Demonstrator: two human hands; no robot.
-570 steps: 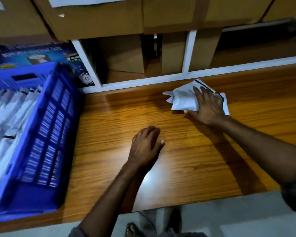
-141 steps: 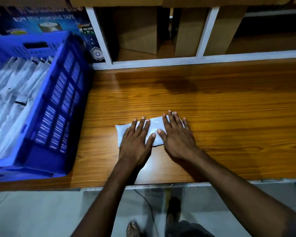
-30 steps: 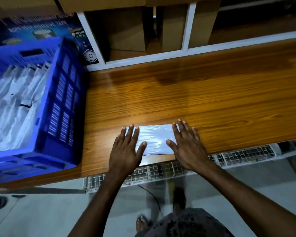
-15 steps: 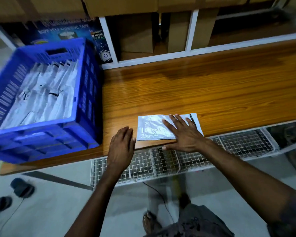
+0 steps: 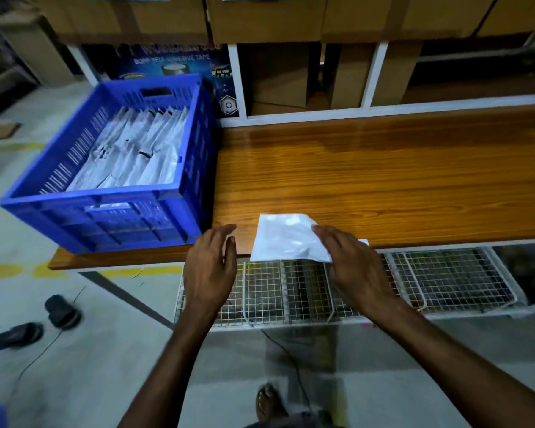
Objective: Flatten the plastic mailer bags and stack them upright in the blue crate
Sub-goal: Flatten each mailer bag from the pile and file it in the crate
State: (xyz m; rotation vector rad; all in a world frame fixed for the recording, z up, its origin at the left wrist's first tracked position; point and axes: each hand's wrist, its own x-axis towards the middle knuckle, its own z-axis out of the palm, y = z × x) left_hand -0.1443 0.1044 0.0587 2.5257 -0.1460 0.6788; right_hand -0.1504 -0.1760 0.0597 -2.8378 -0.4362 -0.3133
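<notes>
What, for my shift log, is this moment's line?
right hand holds bag at table edge; left hand open; crate part filled

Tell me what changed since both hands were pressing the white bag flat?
The left hand let go and now hovers open beside the mailer bag. The right hand slid it to the near edge of the table, where it overhangs, and grips its right end. The blue crate, with bags standing in it, stayed at the table's left end.
</notes>
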